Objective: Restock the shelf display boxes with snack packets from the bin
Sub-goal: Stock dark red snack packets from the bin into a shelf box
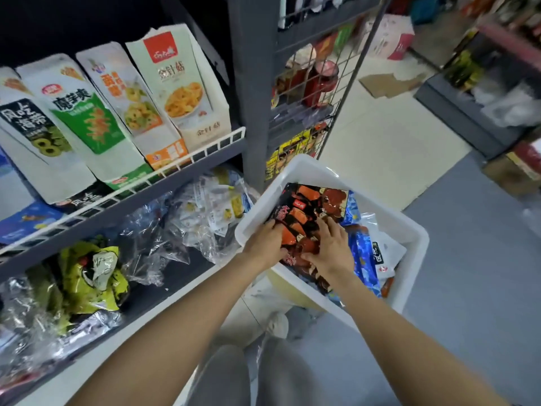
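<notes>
Both hands (pixel 298 244) on red-black packet (pixel 307 218), bin (pixel 409 230) contents half-hidden

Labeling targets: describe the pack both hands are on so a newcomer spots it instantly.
Find the white bin right of the grey shelf. On top of its contents lies the black-and-orange pack, under the left hand and right hand. Its neighbours are blue or white.

A shop aisle: snack display boxes (pixel 117 112) on wire-edged shelves (pixel 164 174), floor stock cartons (pixel 390 36).
</notes>
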Action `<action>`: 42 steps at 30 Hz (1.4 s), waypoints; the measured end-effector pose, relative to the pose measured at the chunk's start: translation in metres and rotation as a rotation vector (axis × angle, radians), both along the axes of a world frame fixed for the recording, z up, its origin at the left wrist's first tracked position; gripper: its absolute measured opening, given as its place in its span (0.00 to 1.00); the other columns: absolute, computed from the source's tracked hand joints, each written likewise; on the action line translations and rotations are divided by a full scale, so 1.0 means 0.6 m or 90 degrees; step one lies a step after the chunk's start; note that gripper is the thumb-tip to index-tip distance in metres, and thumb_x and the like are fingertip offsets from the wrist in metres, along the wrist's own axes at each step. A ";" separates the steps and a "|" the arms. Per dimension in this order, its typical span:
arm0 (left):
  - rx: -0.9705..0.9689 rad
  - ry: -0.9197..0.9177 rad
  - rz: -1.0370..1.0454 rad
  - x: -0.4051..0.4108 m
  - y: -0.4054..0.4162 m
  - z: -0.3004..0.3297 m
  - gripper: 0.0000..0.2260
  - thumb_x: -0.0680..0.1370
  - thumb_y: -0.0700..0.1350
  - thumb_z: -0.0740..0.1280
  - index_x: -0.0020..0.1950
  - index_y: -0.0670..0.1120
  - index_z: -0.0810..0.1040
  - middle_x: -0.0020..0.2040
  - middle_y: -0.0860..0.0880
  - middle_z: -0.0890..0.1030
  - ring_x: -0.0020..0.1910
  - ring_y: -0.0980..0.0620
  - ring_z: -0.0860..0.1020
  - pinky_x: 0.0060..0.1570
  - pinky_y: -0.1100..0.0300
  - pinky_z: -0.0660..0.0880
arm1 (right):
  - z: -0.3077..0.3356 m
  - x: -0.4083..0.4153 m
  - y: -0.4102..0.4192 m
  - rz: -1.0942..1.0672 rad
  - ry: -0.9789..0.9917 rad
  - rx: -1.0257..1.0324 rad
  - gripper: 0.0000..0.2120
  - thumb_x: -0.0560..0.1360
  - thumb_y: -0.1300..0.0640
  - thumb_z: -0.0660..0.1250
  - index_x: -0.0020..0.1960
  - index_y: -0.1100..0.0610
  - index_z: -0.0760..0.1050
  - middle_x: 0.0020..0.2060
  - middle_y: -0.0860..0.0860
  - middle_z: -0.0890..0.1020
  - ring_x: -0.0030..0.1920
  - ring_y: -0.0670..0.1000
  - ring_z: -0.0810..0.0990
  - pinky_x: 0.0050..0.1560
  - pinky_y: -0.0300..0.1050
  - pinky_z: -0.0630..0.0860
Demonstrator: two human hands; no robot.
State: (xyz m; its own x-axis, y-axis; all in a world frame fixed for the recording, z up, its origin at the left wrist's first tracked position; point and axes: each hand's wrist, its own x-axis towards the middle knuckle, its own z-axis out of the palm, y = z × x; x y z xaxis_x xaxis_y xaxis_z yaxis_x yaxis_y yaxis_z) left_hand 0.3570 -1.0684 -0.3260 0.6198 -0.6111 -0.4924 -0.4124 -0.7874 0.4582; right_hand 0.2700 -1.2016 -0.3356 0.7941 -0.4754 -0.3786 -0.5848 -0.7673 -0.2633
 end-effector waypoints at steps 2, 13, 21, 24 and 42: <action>0.036 0.011 0.048 0.000 -0.006 -0.008 0.28 0.75 0.48 0.68 0.70 0.39 0.62 0.69 0.40 0.65 0.67 0.40 0.65 0.64 0.48 0.67 | 0.000 -0.003 -0.015 0.008 -0.030 0.011 0.38 0.71 0.50 0.71 0.75 0.51 0.56 0.74 0.50 0.58 0.73 0.56 0.56 0.70 0.50 0.61; -0.146 -0.073 0.358 0.002 -0.004 0.000 0.17 0.74 0.43 0.71 0.62 0.43 0.74 0.54 0.46 0.79 0.53 0.47 0.77 0.53 0.54 0.74 | -0.003 0.012 -0.048 -0.028 -0.151 0.092 0.21 0.72 0.62 0.71 0.64 0.56 0.73 0.62 0.54 0.68 0.63 0.57 0.71 0.62 0.51 0.73; -0.294 -0.053 0.458 0.042 0.067 0.038 0.11 0.76 0.37 0.66 0.57 0.45 0.80 0.50 0.48 0.81 0.48 0.50 0.78 0.51 0.57 0.75 | 0.015 0.055 -0.015 0.014 -0.168 0.168 0.17 0.74 0.61 0.68 0.62 0.60 0.72 0.56 0.57 0.75 0.56 0.56 0.76 0.59 0.46 0.72; -0.298 -0.100 0.477 0.059 0.099 0.052 0.13 0.78 0.36 0.64 0.60 0.45 0.79 0.53 0.48 0.81 0.50 0.52 0.78 0.52 0.64 0.73 | 0.012 0.072 -0.002 0.080 -0.081 0.140 0.18 0.76 0.60 0.66 0.64 0.60 0.69 0.58 0.57 0.74 0.60 0.56 0.74 0.59 0.46 0.70; -0.457 -0.093 0.567 0.087 0.176 0.133 0.10 0.75 0.36 0.68 0.50 0.51 0.80 0.43 0.56 0.80 0.45 0.58 0.78 0.57 0.57 0.75 | 0.101 0.122 0.037 -0.023 -0.211 0.251 0.06 0.79 0.60 0.58 0.55 0.60 0.64 0.42 0.55 0.77 0.43 0.58 0.76 0.33 0.39 0.67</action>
